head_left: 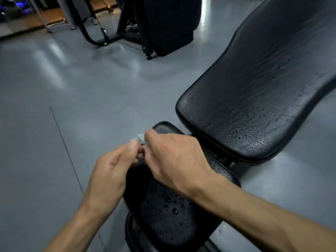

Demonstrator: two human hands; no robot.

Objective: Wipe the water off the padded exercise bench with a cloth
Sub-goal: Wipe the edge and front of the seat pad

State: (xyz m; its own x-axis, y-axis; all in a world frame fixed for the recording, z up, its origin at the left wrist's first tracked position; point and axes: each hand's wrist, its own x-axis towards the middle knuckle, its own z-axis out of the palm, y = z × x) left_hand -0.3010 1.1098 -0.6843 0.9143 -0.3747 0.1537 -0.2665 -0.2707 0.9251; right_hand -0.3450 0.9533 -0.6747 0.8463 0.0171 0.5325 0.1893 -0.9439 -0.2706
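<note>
While bench (251,110) beads, hands (174,159) pinch cloth (141,138) — midair.

Both bare arms reach forward, hands meet in middle. Left hand (111,171) fingers curl, fingertips pinch small gray cloth (140,138). Right hand (174,157) back up, fingers bent down, pinching same cloth.

Glossy black padded bench (254,99), water-beaded; soft grey cloth (141,138).
</note>
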